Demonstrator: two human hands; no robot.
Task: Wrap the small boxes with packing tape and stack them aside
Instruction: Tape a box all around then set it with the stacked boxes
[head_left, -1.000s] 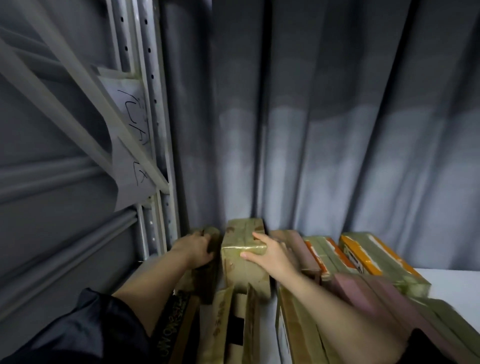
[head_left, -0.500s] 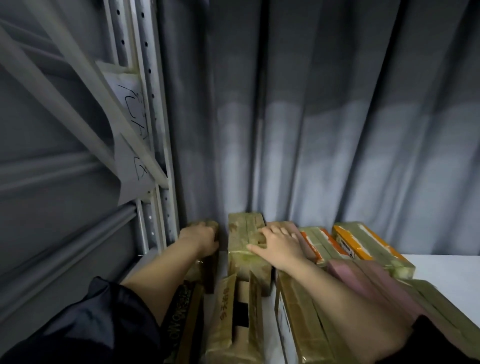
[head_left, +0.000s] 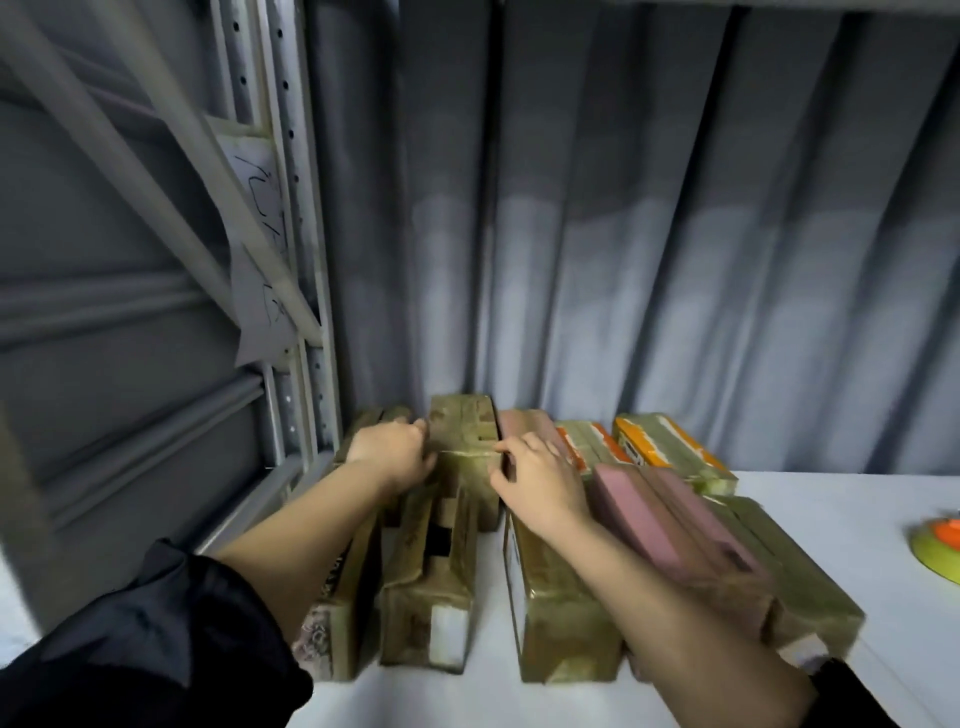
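Compared with half a second ago, both hands are now on the same taped box (head_left: 462, 441), one on each side. The left hand (head_left: 392, 457) was on the boxes nearer the shelf post and now its curled fingers are against the left edge of this box. The right hand (head_left: 537, 480) lay more flat on top before; now its fingers bend over the right edge and the thumb is on the top face, so it grips the box. For the left hand I cannot tell if it really holds the box or only presses on it (the fingertips are hidden).

This box stands at the back of the white table (head_left: 878, 525), just in front of the grey curtain (head_left: 649, 234), on top of lower boxes. Around it lie other wrapped boxes: a long one (head_left: 431, 587) in front of it, a pink box (head_left: 670, 519) to the right, and an orange and white box (head_left: 670, 449) further right near the curtain. At the right edge of the table there is a green and orange round thing (head_left: 937, 548), partly cut off.

On the left a grey metal shelf frame (head_left: 291, 260) with holes rises, and a paper with handwriting (head_left: 260, 280) hangs on it.

The boxes are long and rectangular, covered with shiny yellowish-brown tape that wrinkles at the ends. The curtain falls in soft vertical folds. Both sleeves are dark.
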